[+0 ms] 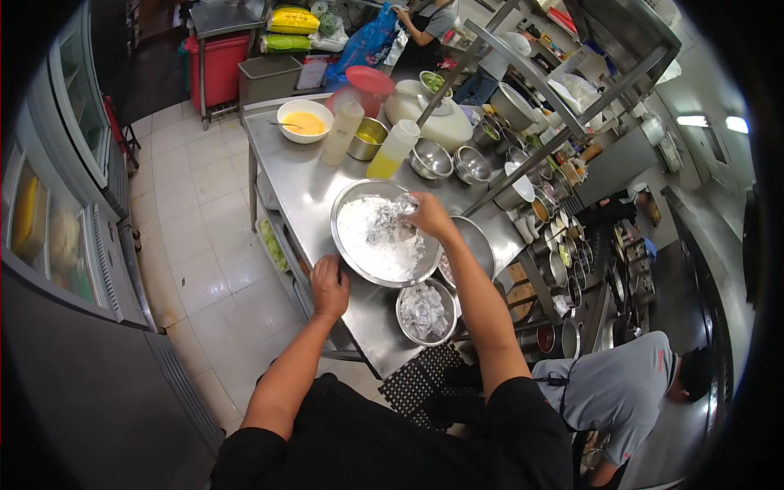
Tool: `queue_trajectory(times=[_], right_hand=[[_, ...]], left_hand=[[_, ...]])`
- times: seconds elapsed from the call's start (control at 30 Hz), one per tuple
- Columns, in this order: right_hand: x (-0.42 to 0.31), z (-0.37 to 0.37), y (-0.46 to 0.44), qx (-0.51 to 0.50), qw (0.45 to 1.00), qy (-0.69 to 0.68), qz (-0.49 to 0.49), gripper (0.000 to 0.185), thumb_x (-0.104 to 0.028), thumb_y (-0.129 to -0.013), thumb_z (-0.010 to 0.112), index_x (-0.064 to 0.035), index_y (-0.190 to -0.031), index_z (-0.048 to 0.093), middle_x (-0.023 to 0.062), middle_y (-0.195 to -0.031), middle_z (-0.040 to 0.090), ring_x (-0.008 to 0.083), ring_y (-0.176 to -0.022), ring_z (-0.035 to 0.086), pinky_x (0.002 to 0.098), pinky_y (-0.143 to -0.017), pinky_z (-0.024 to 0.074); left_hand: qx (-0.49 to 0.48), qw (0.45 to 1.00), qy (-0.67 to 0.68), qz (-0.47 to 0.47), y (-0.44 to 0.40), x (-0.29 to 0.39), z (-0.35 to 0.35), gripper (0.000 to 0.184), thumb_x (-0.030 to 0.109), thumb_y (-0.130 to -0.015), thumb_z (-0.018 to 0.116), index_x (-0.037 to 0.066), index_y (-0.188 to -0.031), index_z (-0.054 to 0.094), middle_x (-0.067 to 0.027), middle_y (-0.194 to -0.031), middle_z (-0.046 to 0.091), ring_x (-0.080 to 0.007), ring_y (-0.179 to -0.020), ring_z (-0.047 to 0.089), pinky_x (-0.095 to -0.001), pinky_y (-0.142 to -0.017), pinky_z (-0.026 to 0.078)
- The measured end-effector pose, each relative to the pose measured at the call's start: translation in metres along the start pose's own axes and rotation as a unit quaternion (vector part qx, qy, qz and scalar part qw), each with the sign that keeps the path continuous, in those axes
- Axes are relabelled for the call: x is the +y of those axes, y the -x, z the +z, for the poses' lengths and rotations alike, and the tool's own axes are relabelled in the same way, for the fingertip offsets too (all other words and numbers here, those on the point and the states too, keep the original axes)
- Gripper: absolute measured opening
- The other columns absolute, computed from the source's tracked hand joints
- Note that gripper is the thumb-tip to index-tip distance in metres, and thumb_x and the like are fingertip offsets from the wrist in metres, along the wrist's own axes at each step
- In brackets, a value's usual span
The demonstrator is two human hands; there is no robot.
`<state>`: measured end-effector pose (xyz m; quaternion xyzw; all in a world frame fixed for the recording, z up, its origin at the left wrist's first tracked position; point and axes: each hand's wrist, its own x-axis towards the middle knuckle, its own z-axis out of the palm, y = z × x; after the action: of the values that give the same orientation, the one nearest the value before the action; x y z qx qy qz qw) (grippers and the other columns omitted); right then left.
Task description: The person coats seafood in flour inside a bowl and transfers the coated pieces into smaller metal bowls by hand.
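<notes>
A steel bowl of white flour stands on the steel table. My right hand reaches into its right side, fingers closed on a flour-coated piece. More coated lumps lie in the flour beside it. At the table's left edge, just below the bowl, my left hand rests with its fingers curled over the edge. Nearer to me, a smaller steel bowl holds several whitened, coated pieces. Another steel bowl is partly hidden behind my right forearm.
Behind the flour stand a white bowl of yellow liquid, two squeeze bottles, a steel pot and small steel bowls. A steel post rises at right. A person in grey bends nearby at lower right.
</notes>
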<state>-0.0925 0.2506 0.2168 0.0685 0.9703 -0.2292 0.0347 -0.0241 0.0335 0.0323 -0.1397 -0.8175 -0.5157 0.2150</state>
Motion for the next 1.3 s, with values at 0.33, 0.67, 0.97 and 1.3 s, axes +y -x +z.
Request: queue_trajectory(times=[0.33, 0.67, 0.97, 1.3], right_hand=[[0.002, -0.011, -0.006, 0.065, 0.992, -0.108, -0.021, 0.041, -0.021, -0.079, 0.07, 0.0039, -0.111, 0.062, 0.0224, -0.101, 0.067, 0.0313, -0.093, 0.066, 0.0363, -0.083, 0.049], [0.033, 0.03, 0.013, -0.084, 0.991, 0.084, -0.058, 0.069, -0.018, -0.064, 0.083, 0.0052, -0.121, 0.054, 0.0264, -0.115, 0.06, 0.0379, -0.11, 0.057, 0.0392, -0.096, 0.044], [0.046, 0.042, -0.006, -0.063, 0.993, 0.041, -0.094, 0.037, -0.01, -0.071, 0.066, 0.0008, -0.106, 0.063, 0.0269, -0.097, 0.064, 0.0401, -0.094, 0.062, 0.0432, -0.084, 0.0479], [0.013, 0.064, -0.011, -0.007, 0.989, 0.112, -0.092, 0.061, -0.032, -0.065, 0.081, -0.0005, -0.113, 0.064, 0.0254, -0.101, 0.066, 0.0376, -0.096, 0.064, 0.041, -0.088, 0.049]], left_hand=[[-0.006, 1.0, 0.001, -0.006, 0.001, -0.002, 0.001, 0.038, 0.003, -0.076, 0.059, 0.001, -0.114, 0.055, -0.0161, -0.111, 0.058, -0.0351, -0.112, 0.051, -0.0448, -0.096, 0.037], [-0.02, 1.0, 0.008, -0.013, -0.001, -0.003, -0.001, 0.036, 0.004, -0.076, 0.061, -0.002, -0.11, 0.054, -0.0193, -0.114, 0.056, -0.0383, -0.111, 0.05, -0.0457, -0.097, 0.037], [-0.006, 1.0, 0.001, -0.003, 0.0, -0.001, 0.0, 0.035, 0.004, -0.074, 0.061, -0.003, -0.108, 0.054, -0.0205, -0.112, 0.056, -0.0396, -0.109, 0.05, -0.0462, -0.096, 0.037], [-0.002, 1.0, 0.003, -0.005, 0.0, -0.001, -0.002, 0.037, 0.003, -0.074, 0.061, -0.001, -0.111, 0.055, -0.0179, -0.112, 0.057, -0.0369, -0.111, 0.051, -0.0452, -0.095, 0.038]])
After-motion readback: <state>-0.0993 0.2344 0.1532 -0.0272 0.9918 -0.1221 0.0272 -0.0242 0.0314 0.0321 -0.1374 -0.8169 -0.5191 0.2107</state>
